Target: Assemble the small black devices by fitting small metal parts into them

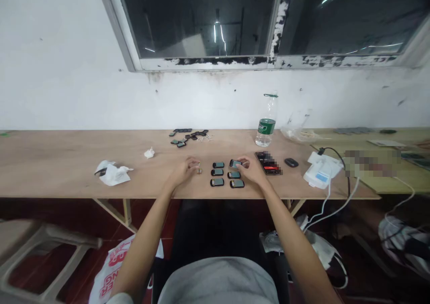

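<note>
Several small dark oval casings with grey rectangular faces lie in two columns on the wooden table; one of them is the lower-left casing (217,182). My right hand (251,169) has its fingertips closed on the top-right casing (235,163), which sits slightly tilted against the others. To the left of the columns, my left hand (184,171) is curled with its fingers drawn together beside tiny gold and whitish parts (199,170). Whatever is between those left fingertips is too small to make out.
Behind lie scattered dark casings (182,144) and small white bits (203,139). A water bottle (265,127), a phone (268,163), a black oval case (291,162) and a white box with cables (320,172) stand right. Crumpled tissue (114,174) lies left.
</note>
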Tool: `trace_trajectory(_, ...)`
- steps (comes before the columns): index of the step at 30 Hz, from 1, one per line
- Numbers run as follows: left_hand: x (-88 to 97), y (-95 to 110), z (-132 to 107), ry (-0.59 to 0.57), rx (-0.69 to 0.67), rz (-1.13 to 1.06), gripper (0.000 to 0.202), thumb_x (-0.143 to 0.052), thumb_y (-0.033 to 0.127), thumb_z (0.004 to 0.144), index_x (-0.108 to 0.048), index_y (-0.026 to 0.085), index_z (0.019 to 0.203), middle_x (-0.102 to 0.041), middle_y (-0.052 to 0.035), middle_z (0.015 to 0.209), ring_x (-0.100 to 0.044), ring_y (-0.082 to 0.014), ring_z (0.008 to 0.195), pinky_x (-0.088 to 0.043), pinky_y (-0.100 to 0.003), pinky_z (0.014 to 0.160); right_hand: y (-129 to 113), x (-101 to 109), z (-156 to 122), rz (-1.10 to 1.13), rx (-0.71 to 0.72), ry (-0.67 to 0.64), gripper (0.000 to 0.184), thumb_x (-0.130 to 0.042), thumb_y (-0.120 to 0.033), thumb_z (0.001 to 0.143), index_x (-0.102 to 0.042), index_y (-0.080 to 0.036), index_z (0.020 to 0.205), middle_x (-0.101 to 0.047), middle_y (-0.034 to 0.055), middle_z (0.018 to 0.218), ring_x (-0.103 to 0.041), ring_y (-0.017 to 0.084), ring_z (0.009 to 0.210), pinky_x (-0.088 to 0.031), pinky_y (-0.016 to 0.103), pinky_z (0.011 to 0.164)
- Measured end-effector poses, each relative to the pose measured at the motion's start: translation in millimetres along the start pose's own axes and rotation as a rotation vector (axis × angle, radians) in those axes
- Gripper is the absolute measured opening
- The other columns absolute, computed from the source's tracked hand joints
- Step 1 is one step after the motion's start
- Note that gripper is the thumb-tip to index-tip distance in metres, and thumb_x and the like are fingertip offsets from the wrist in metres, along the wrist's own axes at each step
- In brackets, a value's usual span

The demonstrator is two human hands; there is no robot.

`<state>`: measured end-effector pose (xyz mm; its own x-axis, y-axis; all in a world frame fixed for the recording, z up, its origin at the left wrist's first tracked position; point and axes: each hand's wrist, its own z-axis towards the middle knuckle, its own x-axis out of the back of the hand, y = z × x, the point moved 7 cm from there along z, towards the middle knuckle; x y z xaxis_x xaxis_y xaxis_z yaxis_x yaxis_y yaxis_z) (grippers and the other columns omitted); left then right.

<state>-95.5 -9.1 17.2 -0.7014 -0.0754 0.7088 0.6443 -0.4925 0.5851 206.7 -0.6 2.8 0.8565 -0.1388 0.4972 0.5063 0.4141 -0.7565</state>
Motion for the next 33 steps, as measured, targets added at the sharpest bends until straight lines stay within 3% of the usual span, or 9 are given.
trace_trajectory(4,-6.2,36,0,-0.041,-0.073,-0.037,0.033,-0.049,0.041,0.098,-0.065,0.019,0.115,-0.062,-0.0097,0.120,-0.066,-0.0190,0.084,-0.054,-0.035,0.082,-21,-9,-5,0.125,0.024,-0.043,0.026,-0.065,-0.034,0.084,-0.071,-0.017,0.104,-0.076,0.0088,0.099,-0.070,0.020,0.079,-0.055,0.031,0.073)
trace_trajectory(8,-13.4,67,-3,-0.026,-0.180,-0.038,0.031,-0.050,0.039,0.099,-0.065,0.018,0.115,-0.061,-0.0107,0.119,-0.064,-0.0211,0.092,-0.054,-0.036,0.084,-34,-20,-9,0.202,0.043,-0.082,0.028,-0.066,-0.037,0.085,-0.071,-0.017,0.104,-0.076,0.0085,0.094,-0.071,0.021,0.081,-0.057,0.032,0.074)
trace_trajectory(11,-20.0,79,-5,-0.030,-0.215,-0.057,0.030,-0.051,0.038,0.099,-0.065,0.020,0.118,-0.061,-0.0103,0.119,-0.063,-0.0211,0.094,-0.053,-0.035,0.086,-38,-27,-11,0.257,0.022,-0.113,0.030,-0.067,-0.039,0.085,-0.071,-0.017,0.105,-0.076,0.0084,0.093,-0.072,0.021,0.078,-0.058,0.033,0.074)
trace_trajectory(24,-29.2,89,-6,0.036,-0.245,-0.034,0.029,-0.055,0.032,0.098,-0.070,0.021,0.120,-0.065,-0.0098,0.117,-0.067,-0.0217,0.100,-0.057,-0.035,0.088,-51,-33,-15,0.431,-0.001,-0.167,0.036,-0.070,-0.042,0.083,-0.071,-0.015,0.108,-0.076,0.0081,0.088,-0.073,0.022,0.077,-0.060,0.034,0.074)
trace_trajectory(29,-28.7,85,-6,0.085,-0.162,-0.095,0.029,-0.062,0.036,0.093,-0.074,0.021,0.116,-0.070,-0.0089,0.119,-0.070,-0.0239,0.103,-0.058,-0.035,0.090,-53,-32,-16,0.418,0.003,-0.172,0.038,-0.071,-0.043,0.083,-0.072,-0.014,0.108,-0.076,0.0087,0.088,-0.073,0.022,0.078,-0.060,0.035,0.074)
trace_trajectory(33,-35.6,78,-5,0.060,-0.046,-0.273,0.034,-0.068,0.035,0.088,-0.073,0.020,0.118,-0.074,-0.0079,0.118,-0.073,-0.0247,0.099,-0.060,-0.037,0.090,-56,-32,-17,0.419,0.011,-0.178,0.038,-0.071,-0.042,0.082,-0.074,-0.014,0.108,-0.077,0.0101,0.095,-0.073,0.024,0.083,-0.060,0.036,0.077)
